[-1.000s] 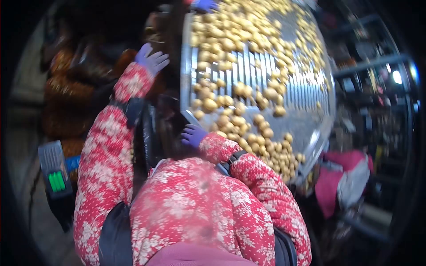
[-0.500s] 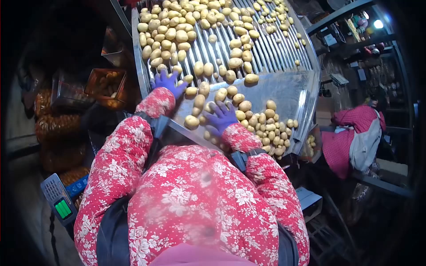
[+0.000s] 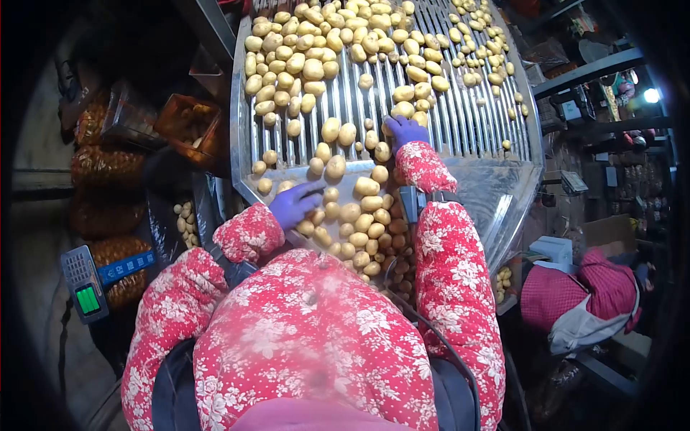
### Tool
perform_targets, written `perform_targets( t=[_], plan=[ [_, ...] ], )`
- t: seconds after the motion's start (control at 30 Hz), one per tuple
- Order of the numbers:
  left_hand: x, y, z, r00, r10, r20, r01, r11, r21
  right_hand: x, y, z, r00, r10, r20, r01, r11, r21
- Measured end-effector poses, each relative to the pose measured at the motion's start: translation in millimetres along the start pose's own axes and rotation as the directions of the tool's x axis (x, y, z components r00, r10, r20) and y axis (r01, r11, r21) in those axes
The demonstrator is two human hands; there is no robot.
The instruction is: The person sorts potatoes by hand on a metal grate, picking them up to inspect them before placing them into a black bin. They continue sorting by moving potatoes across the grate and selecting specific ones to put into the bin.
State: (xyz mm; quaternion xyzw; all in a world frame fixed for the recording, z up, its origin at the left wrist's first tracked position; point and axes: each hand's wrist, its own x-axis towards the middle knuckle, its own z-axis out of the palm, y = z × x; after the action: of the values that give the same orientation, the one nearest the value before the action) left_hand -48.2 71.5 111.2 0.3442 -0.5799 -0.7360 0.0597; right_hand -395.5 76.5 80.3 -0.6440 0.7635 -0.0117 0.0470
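Here, the left hand (image 3: pixel 296 203), in a purple glove, lay with its grip released, fingers stretched flat over the pale yellow potatoes (image 3: pixel 366 187) heaped at the near edge of the steel roller conveyor (image 3: pixel 460 129). The right hand (image 3: pixel 406 131), gloved the same, reached further up the middle of the rollers and was curled among loose potatoes. Whether its grip was clenched on one could not be told, since the glove hid the fingertips.

The potatoes lay thick toward the far left corner, thin toward the right edge, and piled against the near edge under both sleeves.

Judged from this, the handling seemed to call for a light, rolling touch. The flat left palm was well placed to spread the near heap into one layer so that each potato showed its skin. The right hand would have done best taking one potato at a time between fingers and thumb, lifting clear of the gaps between rollers rather than dragging across them. The sleeves were touching the pile and could have nudged potatoes over the near edge.

An orange crate (image 3: pixel 190 118) and netted sacks (image 3: pixel 100 169) stood beyond the left edge. A person in a red jacket (image 3: pixel 575 294) bent low past the right edge, well apart.
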Motion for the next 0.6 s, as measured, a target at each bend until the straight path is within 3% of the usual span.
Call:
perform_targets(
  t=[0.03,0.07,0.1,0.17,0.2,0.23,0.27,0.33,0.37,0.4,0.47,0.53,0.6],
  plan=[
    [8.7,6.1,-6.4,0.989,-0.139,0.043,0.145,0.936,-0.320,2.2,-3.1,-5.1,0.998,0.059,-0.008,-0.055,0.964,0.260],
    [14.7,10.5,-12.5,0.960,-0.252,0.125,0.275,0.749,-0.602,-2.0,-8.6,-8.3,0.994,0.113,0.003,-0.099,0.861,0.499],
    [4.1,23.9,-11.6,0.984,-0.139,0.113,0.179,0.759,-0.626,-11.2,-28.5,-7.8,0.983,0.183,0.013,-0.147,0.738,0.658],
    [3.9,31.1,-11.6,0.983,-0.097,0.154,0.182,0.534,-0.825,-29.3,-68.6,-6.8,0.946,0.322,0.035,-0.168,0.398,0.902],
    [6.6,28.0,-7.8,0.981,-0.076,0.176,0.192,0.397,-0.898,-47.5,-82.1,2.6,0.946,0.229,0.230,-0.302,0.365,0.880],
    [10.3,23.1,-2.8,0.985,-0.061,0.163,0.174,0.341,-0.924,-59.4,-95.8,-10.6,0.954,0.159,0.255,-0.296,0.354,0.887],
    [12.8,20.4,-3.5,0.976,-0.165,0.141,0.196,0.394,-0.898,-62.5,-104.2,-25.2,0.959,0.083,0.271,-0.283,0.342,0.896],
    [14.2,16.4,-13.3,0.934,-0.353,0.065,0.244,0.492,-0.836,-44.6,-79.8,-24.7,0.953,0.297,0.060,-0.232,0.588,0.775],
    [19.6,-14.0,-23.5,0.935,-0.352,0.038,0.237,0.543,-0.805,-29.1,-61.1,-18.3,0.905,0.425,0.012,-0.216,0.434,0.875],
    [17.6,-8.6,-28.9,0.937,-0.348,0.024,0.222,0.540,-0.812,-15.9,-32.7,-23.1,0.903,0.411,-0.129,-0.206,0.675,0.708],
    [11.4,5.7,-37.7,0.941,-0.338,-0.008,0.183,0.529,-0.829,10.6,5.8,-18.7,0.861,0.374,-0.344,-0.216,0.882,0.419],
    [10.5,7.7,-53.8,0.933,-0.353,0.063,0.204,0.377,-0.903,37.4,29.0,-12.2,0.897,0.325,-0.301,-0.276,0.942,0.192],
    [9.9,6.0,-71.3,0.939,-0.326,0.111,0.211,0.291,-0.933,47.6,26.5,-6.5,0.921,0.386,-0.047,-0.369,0.905,0.211]
  ],
)
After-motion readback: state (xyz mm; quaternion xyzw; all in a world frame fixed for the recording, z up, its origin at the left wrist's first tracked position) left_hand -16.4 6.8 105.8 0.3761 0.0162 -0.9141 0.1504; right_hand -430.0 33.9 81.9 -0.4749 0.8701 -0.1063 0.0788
